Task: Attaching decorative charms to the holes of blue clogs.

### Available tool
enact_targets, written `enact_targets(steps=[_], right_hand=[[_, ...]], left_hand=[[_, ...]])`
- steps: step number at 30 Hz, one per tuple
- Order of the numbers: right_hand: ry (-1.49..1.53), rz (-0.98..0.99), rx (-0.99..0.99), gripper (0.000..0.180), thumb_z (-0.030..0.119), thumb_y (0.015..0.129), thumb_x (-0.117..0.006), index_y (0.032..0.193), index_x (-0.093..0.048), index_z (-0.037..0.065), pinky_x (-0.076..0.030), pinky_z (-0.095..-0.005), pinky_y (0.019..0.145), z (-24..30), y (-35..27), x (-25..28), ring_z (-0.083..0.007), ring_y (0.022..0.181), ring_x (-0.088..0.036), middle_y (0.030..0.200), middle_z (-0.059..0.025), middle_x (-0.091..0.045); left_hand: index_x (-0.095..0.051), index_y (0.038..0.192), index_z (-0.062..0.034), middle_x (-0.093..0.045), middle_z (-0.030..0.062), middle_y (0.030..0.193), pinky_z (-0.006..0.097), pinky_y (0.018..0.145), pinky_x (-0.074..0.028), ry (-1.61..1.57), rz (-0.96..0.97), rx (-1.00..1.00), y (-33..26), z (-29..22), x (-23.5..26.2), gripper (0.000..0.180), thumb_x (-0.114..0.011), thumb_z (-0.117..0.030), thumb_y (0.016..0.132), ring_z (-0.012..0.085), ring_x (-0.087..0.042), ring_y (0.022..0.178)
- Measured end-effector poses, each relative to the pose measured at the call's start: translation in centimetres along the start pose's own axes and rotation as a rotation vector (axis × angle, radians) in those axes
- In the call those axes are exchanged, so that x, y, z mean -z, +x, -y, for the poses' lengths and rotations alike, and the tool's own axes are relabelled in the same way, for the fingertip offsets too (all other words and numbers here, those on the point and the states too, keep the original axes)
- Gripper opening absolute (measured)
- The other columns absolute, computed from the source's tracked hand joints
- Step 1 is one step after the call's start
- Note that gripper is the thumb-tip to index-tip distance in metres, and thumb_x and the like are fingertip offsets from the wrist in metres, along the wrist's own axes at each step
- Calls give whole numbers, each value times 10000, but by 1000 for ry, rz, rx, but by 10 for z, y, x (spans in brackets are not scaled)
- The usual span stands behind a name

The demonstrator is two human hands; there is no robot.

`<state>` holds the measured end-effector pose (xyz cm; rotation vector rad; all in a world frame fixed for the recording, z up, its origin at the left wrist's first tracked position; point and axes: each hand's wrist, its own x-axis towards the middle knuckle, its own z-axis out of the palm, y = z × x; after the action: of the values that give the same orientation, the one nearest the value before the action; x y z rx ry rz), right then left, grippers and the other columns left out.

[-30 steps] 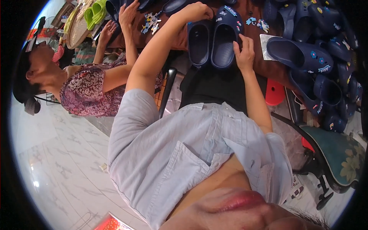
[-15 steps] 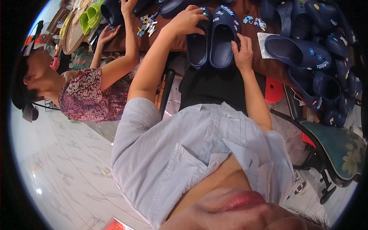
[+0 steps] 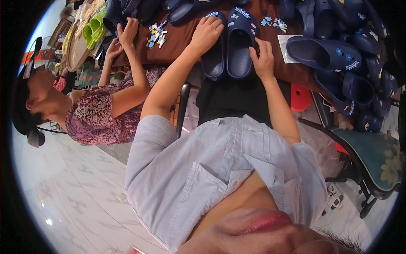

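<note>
Left hand (image 3: 206,33) curled over one navy clog (image 3: 214,55), right hand (image 3: 263,59) fingers spread flat on its twin (image 3: 240,46) (side by side), brown table (image 3: 177,40), a co-worker's hands (image 3: 122,38) beside loose shoe charms (image 3: 155,34).

My shirt (image 3: 220,169): pale blue-grey, short sleeves, collar open, small buttons, chest pocket. Dark trousers (image 3: 232,101). Forearms bare.

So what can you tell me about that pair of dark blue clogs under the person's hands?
The pair of navy clogs lies side by side on the brown table, openings up. They look like soft moulded foam, with small coloured charms on the toes. The left hand rests on the left clog; the right hand touches the right clog's edge.
</note>
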<state>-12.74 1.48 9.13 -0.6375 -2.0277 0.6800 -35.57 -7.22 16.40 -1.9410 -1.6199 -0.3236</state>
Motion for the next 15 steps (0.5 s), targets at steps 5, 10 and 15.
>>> enact_targets(steps=[5,10,15], right_hand=[[2,1,7,390,256,905,-649,1217,-574,34,-525,-432,786,-1,0,0,-372,979,-619,1096,-177,-556],[10,11,-10,391,248,898,-656,1213,-575,31,-525,-432,783,-1,0,0,-369,976,-619,1096,-179,-556],[3,-11,15,390,248,894,-659,1208,-574,33,-525,-434,779,-2,0,-1,-371,972,-618,1094,-181,-557]], left_hand=[[-610,849,-75,-630,49,973,346,896,-442,54,11,-2,0,-2,-1,109,-570,-149,780,205,-581,1036],[-611,852,-79,-633,47,962,349,892,-441,24,26,-15,2,-2,-2,110,-570,-152,781,203,-585,1025],[-612,858,-79,-638,44,968,354,876,-445,4,-7,14,0,-3,-4,114,-562,-151,786,202,-588,1034]])
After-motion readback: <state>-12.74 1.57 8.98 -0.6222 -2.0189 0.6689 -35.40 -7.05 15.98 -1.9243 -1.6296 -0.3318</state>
